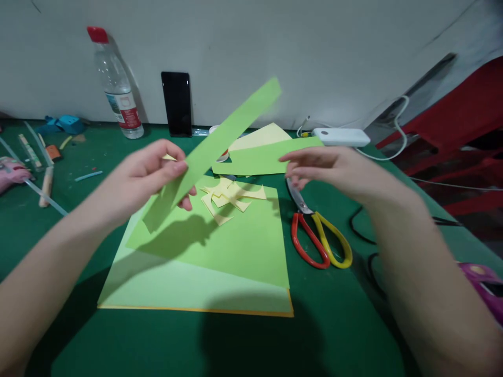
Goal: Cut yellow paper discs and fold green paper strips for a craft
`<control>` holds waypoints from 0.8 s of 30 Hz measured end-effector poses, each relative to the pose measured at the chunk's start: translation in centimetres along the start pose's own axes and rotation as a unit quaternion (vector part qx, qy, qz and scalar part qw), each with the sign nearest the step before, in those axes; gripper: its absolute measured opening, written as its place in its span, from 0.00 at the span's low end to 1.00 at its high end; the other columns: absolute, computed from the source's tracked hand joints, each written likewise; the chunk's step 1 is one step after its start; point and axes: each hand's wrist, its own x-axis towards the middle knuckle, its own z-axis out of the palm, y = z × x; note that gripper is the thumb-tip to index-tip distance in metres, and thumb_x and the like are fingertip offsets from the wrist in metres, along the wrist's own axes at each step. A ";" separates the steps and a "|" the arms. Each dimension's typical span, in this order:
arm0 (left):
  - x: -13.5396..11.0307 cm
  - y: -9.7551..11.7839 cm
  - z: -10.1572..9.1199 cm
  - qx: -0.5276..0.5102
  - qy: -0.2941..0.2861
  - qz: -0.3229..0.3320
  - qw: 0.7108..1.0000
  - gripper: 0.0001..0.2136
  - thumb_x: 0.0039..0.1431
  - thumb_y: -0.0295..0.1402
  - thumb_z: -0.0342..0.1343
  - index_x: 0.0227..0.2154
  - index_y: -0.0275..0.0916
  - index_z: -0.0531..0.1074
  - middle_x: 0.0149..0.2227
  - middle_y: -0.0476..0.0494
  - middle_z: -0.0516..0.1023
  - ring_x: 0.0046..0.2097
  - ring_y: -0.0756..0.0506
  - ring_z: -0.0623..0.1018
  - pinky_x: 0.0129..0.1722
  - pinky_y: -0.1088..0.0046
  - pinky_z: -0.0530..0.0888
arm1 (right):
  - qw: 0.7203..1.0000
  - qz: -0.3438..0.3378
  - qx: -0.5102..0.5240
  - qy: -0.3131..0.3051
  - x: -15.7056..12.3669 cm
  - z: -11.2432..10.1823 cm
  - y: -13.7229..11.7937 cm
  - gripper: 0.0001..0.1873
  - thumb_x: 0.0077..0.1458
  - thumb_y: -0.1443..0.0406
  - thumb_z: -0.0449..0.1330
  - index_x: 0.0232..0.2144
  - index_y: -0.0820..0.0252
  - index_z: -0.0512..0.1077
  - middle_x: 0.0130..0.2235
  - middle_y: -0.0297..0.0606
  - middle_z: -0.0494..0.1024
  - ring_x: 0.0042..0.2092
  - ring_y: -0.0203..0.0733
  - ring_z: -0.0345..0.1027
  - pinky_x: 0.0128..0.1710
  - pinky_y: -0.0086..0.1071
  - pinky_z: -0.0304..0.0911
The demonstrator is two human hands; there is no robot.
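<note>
My left hand pinches a long green paper strip that slants up to the right above the table. My right hand hovers to the right of the strip, fingers stretched out toward the left, holding nothing. Under both hands lies a stack of green paper sheets with several yellow paper cut-outs on top. A wider green paper piece and a pale yellow sheet lie just behind. Scissors with red and yellow handles rest on the green table right of the stack, below my right hand.
A water bottle with a red cap and a black phone stand against the wall. A white power bank with a cable lies at the back right. Glue sticks and pens are scattered at the left. A purple object sits at the right edge.
</note>
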 end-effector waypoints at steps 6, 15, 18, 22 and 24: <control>0.5 -1.8 3.6 -0.211 -0.136 -0.118 0.961 0.02 0.59 0.31 0.46 0.31 0.39 0.59 0.18 0.55 0.66 0.19 0.52 0.70 0.21 0.78 0.65 | 0.903 -0.063 0.389 -0.170 0.2 7.8 -0.7 0.18 0.47 0.63 0.61 0.43 0.59 0.67 0.21 0.26 0.64 0.22 0.27 0.56 0.22 0.24 0.56; 0.3 -2.2 4.4 -0.092 -0.102 -0.074 0.988 0.11 0.55 0.38 0.54 0.39 0.43 0.63 0.36 0.51 0.72 0.31 0.51 0.74 0.28 0.76 0.71 | 0.929 -0.099 0.348 -0.079 -0.8 8.3 -1.1 0.07 0.49 0.65 0.61 0.34 0.59 0.70 0.21 0.27 0.64 0.23 0.29 0.56 0.23 0.25 0.54; 0.3 -2.0 4.4 -0.045 -0.105 -0.049 0.992 0.13 0.53 0.39 0.55 0.41 0.42 0.66 0.42 0.48 0.71 0.34 0.50 0.75 0.33 0.73 0.72 | 0.953 -0.098 0.275 -0.077 -1.1 8.4 -1.2 0.07 0.50 0.63 0.60 0.33 0.59 0.70 0.21 0.28 0.66 0.23 0.29 0.57 0.23 0.26 0.55; 0.2 -2.0 4.3 0.003 -0.115 -0.042 0.993 0.11 0.58 0.40 0.49 0.38 0.41 0.71 0.35 0.48 0.74 0.34 0.48 0.75 0.32 0.74 0.71 | 0.963 -0.096 0.229 -0.109 -1.6 8.4 -2.0 0.07 0.48 0.65 0.62 0.33 0.58 0.72 0.21 0.27 0.67 0.24 0.29 0.60 0.23 0.24 0.57; 0.1 -2.0 4.3 0.019 -0.112 -0.031 0.993 0.11 0.56 0.41 0.52 0.38 0.42 0.71 0.35 0.48 0.74 0.34 0.48 0.74 0.30 0.75 0.70 | 0.961 -0.108 0.234 -0.099 -1.8 8.3 -2.4 0.07 0.46 0.66 0.63 0.32 0.57 0.72 0.24 0.27 0.69 0.24 0.29 0.61 0.24 0.23 0.58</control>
